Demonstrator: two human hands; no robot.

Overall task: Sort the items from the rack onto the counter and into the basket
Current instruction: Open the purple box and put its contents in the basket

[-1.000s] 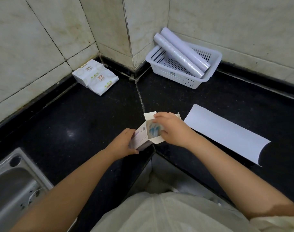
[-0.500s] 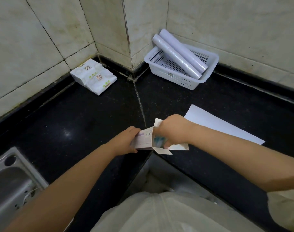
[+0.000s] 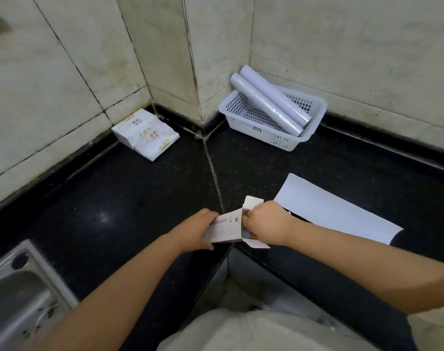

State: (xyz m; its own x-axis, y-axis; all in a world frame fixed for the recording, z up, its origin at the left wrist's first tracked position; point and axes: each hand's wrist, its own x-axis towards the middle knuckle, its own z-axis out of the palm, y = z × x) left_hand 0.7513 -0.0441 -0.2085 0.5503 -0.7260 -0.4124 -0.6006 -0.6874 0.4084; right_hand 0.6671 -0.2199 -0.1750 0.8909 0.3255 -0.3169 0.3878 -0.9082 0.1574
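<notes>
Over the last second the right hand [image 3: 265, 222] has gone from resting on top of the small white printed cardboard carton [image 3: 226, 228] to pushing its fingers into the open flapped end, so whatever it holds in there is hidden. The left hand [image 3: 199, 230] stays wrapped around the carton's closed end, above the black stone counter's [image 3: 114, 198] front corner. Probably the contents get sorted next: the white perforated plastic basket [image 3: 264, 134] sits well beyond the grip, the flat white sheet [image 3: 342, 211] just right of it.
</notes>
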